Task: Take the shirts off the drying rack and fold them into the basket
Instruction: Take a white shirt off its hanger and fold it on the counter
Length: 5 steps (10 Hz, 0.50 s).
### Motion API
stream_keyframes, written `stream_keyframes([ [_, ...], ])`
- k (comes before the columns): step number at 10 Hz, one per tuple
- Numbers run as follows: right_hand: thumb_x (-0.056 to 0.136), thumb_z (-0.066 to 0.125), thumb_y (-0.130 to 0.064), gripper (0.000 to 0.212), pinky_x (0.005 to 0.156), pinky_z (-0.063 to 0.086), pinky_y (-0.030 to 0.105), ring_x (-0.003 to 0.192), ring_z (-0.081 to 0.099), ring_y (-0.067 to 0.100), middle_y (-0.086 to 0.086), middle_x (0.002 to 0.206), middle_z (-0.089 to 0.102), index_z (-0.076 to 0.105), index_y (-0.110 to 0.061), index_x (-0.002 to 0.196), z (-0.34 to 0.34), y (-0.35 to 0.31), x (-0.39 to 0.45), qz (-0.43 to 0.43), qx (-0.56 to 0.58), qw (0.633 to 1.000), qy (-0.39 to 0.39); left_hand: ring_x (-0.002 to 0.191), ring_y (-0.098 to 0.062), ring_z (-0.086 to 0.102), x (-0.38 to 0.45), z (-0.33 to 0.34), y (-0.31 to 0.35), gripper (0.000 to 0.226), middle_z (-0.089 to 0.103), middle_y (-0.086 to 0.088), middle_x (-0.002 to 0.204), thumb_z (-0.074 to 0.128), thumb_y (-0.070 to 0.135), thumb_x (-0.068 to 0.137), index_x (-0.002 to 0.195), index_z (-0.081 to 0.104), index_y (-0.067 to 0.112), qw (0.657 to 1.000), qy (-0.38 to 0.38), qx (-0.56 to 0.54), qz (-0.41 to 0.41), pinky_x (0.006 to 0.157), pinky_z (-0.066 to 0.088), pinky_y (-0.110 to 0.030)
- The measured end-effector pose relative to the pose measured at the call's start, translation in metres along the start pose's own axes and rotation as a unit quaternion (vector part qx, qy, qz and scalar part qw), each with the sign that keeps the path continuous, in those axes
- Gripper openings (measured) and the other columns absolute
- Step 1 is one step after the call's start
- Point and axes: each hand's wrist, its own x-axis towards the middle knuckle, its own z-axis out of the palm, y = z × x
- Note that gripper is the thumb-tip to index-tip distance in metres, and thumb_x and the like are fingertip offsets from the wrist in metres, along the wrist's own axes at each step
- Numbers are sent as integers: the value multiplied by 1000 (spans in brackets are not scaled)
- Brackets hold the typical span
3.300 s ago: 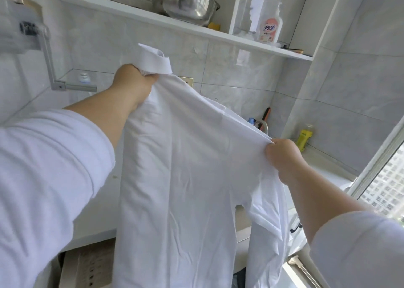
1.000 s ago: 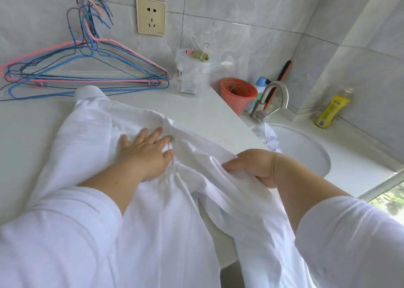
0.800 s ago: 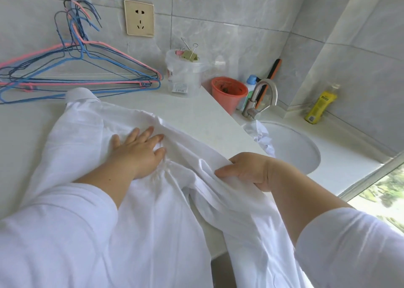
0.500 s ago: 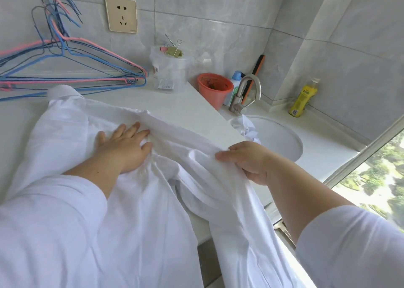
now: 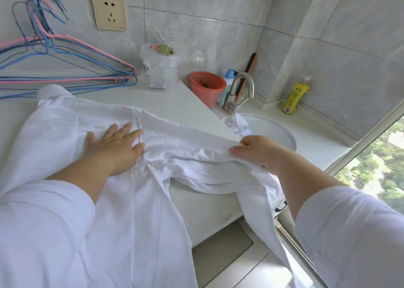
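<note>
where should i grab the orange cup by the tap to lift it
Grip the orange cup at its open rim, coming from above and the counter side. It stands upright, with a bottle and the tap crowding its right, and a plastic tub to its left.

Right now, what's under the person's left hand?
The left hand presses flat on the white shirt, which is spread over the white countertop. The cloth bunches beside the palm. What lies beneath that part of the shirt is covered, so I cannot tell.
</note>
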Motion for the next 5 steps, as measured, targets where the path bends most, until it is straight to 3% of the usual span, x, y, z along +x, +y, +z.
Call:
stream_keyframes([
  [1, 76, 67, -43, 17, 72, 45, 29, 83, 56, 18, -6, 87, 56, 59, -28, 80, -3, 5, 2, -7, -29, 999, -14, 146, -11, -8, 1, 1, 0, 55, -11, 20, 157, 16, 58, 93, 146, 4, 47, 1000, 5, -2, 0, 114, 1, -55],
  [3, 67, 74, -43, 42, 81, 47, 30, 93, 58, 20, 0, 100, 61, 65, -19, 100, -8, 13, 7, 33, -151, 983, -102, 146, -11, -7, 1, 1, 0, 55, -11, 20, 157, 16, 57, 93, 146, 5, 47, 1000, 7, 0, -2, 114, 2, -55],
  [4, 76, 70, -46, 40, 93, 49, 36, 99, 60, 23, 0, 101, 63, 64, -16, 100, -15, 21, 3, 51, -45, 995, -72, 146, -11, -7, 0, 1, 0, 55, -12, 20, 157, 16, 57, 93, 146, 4, 47, 1000, 5, -3, -3, 114, 2, -55],
  [5, 83, 69, -31, 33, 83, 57, 44, 83, 70, 27, 12, 95, 72, 66, -5, 105, -21, 14, -7, 70, 264, 961, -48, 146, -11, -9, 0, -1, 0, 56, -13, 19, 156, 15, 57, 93, 146, 2, 47, 1000, 4, -6, 0, 114, 2, -56],
])
